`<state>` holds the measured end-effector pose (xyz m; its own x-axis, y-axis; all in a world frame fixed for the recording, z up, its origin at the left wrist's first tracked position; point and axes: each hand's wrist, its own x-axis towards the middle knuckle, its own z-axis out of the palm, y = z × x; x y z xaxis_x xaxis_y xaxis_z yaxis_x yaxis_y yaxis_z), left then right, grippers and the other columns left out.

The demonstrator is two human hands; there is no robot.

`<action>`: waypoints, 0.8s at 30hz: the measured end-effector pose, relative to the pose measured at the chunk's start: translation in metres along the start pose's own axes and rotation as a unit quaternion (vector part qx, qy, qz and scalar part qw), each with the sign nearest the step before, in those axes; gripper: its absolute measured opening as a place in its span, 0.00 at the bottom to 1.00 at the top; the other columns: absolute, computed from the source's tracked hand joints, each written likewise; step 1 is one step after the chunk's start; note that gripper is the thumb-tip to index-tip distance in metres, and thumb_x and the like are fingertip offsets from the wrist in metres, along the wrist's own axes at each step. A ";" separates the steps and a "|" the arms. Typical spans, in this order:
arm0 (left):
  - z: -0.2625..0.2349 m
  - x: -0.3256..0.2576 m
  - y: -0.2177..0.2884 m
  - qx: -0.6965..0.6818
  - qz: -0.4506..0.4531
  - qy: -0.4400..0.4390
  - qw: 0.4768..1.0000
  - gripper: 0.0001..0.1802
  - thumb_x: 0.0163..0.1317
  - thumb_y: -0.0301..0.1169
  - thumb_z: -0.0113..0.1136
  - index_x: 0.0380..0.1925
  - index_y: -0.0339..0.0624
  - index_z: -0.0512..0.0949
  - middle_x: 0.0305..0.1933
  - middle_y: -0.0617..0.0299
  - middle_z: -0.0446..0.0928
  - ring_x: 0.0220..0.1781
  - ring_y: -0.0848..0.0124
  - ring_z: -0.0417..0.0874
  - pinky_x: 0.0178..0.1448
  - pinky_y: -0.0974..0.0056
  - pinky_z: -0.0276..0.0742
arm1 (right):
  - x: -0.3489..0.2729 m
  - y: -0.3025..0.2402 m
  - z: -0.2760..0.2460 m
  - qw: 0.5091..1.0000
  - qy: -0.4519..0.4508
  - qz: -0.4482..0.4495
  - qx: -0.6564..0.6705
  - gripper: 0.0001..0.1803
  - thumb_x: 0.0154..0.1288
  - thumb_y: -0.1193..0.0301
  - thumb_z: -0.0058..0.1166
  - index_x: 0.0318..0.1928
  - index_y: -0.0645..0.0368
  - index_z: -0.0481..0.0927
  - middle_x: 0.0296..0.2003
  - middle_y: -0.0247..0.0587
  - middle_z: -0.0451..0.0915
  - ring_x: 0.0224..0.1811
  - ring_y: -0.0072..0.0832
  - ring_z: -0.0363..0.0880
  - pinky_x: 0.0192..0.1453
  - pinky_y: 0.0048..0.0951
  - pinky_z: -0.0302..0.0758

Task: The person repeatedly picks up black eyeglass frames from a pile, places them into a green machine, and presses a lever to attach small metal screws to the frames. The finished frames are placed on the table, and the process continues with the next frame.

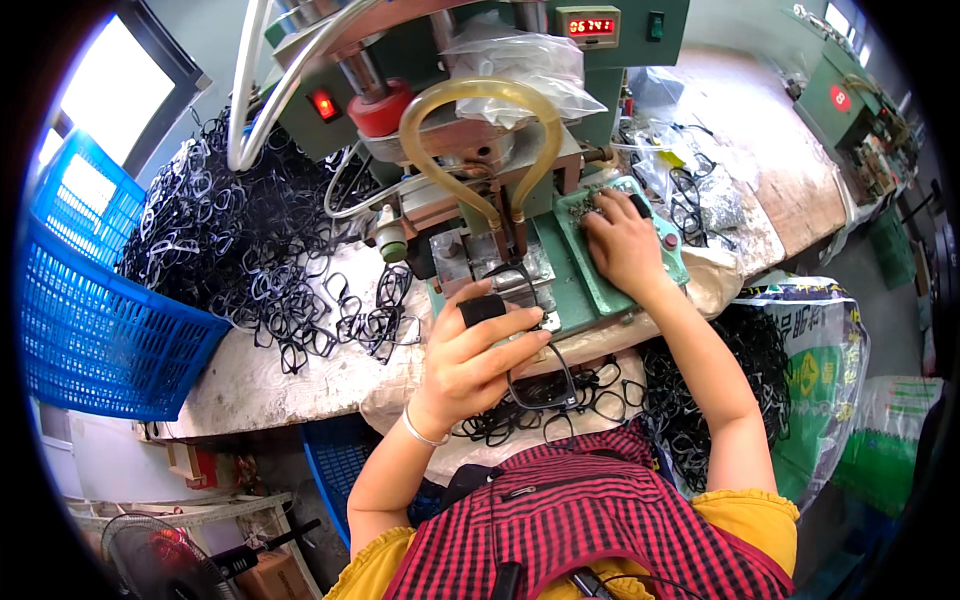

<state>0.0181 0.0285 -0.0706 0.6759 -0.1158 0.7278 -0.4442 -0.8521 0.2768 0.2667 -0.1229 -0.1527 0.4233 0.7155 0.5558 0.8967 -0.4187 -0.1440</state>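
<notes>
Looks like the loading step: holding a black frame in a half-curled left hand, with the far end over the jig, while dipping a loosely bunched right hand into the green tray of small bits to the right. Can't tell if actually pinching 1 in there. Next up, probably need to bring 1 bit left to the jig and seat it neatly without nudging the frame out of line.

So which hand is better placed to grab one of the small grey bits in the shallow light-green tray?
Probably the right hand: its fingers are at the tray. The left hand is busy with a thin black eyeglass frame.
</notes>
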 end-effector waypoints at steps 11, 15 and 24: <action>-0.074 -0.146 0.005 0.120 -0.479 0.337 0.802 0.09 0.62 0.18 0.63 0.43 0.35 0.83 0.48 0.54 0.85 0.49 0.61 0.83 0.58 0.60 0.75 | -0.067 0.013 -0.014 0.693 0.256 0.393 0.547 0.09 0.71 0.76 0.58 0.48 0.65 0.86 0.42 0.35 0.85 0.45 0.20 0.81 0.53 0.23 0.76; -0.082 -0.138 -0.033 0.245 -0.396 0.207 0.860 0.06 0.63 0.21 0.65 0.39 0.37 0.84 0.47 0.57 0.85 0.50 0.60 0.83 0.62 0.59 0.71 | -0.025 -0.006 0.006 0.732 0.226 0.361 0.532 0.10 0.69 0.75 0.61 0.49 0.63 0.86 0.43 0.35 0.86 0.45 0.21 0.81 0.55 0.22 0.74; -0.044 -0.152 -0.140 0.391 -0.416 -0.076 0.817 0.11 0.47 0.30 0.71 0.34 0.49 0.89 0.64 0.53 0.78 0.56 0.50 0.77 0.71 0.48 0.64 | -0.019 -0.028 -0.016 0.829 0.159 0.343 0.411 0.08 0.66 0.76 0.63 0.44 0.65 0.87 0.40 0.32 0.86 0.41 0.19 0.81 0.50 0.21 0.75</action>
<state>-0.0487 0.1878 -0.1921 0.6434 0.6591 0.3894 0.6789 -0.7263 0.1076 0.2313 -0.1336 -0.1460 0.9320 0.2280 0.2817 0.2999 -0.0489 -0.9527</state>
